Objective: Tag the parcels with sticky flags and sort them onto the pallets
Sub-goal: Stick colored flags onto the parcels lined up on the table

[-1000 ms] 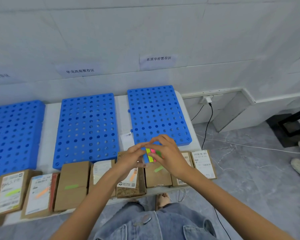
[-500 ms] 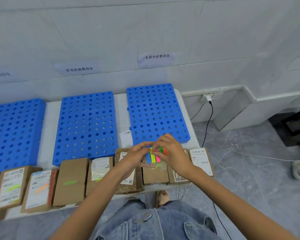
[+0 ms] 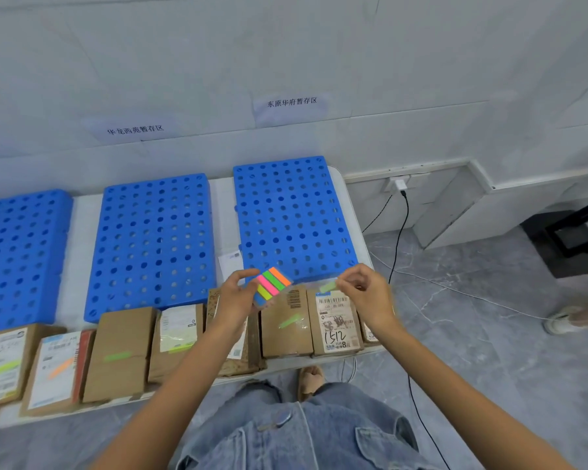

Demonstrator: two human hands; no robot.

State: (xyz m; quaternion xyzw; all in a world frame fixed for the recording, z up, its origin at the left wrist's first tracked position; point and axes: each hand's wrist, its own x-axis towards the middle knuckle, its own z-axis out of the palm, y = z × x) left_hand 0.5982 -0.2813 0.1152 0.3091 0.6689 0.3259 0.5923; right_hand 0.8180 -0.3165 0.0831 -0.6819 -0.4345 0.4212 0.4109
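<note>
My left hand (image 3: 235, 300) grips a pad of sticky flags (image 3: 271, 289) with orange, green, pink, yellow and blue strips, held above the row of parcels. My right hand (image 3: 367, 296) pinches one pale green flag (image 3: 327, 286) just above the parcel marked 1512 (image 3: 336, 322), which bears no flag. The brown parcel (image 3: 286, 325) left of it carries a green flag. Several more cardboard parcels (image 3: 119, 354) line the table's front edge, most with a green or orange flag. Three blue perforated pallets (image 3: 292, 215) (image 3: 153, 242) (image 3: 17, 256) lie behind them with nothing on them.
The white table (image 3: 82, 252) stands against a tiled wall with paper signs (image 3: 291, 103) above the pallets. A loose label (image 3: 230, 264) lies between the two right pallets. Cables (image 3: 399, 232) run from a wall socket across the floor. Another person's shoe (image 3: 562, 320) is at the right.
My hands have parted: the right hand has drawn a green flag off the pad and moved right over the 1512 parcel. The left hand has tilted the pad.
</note>
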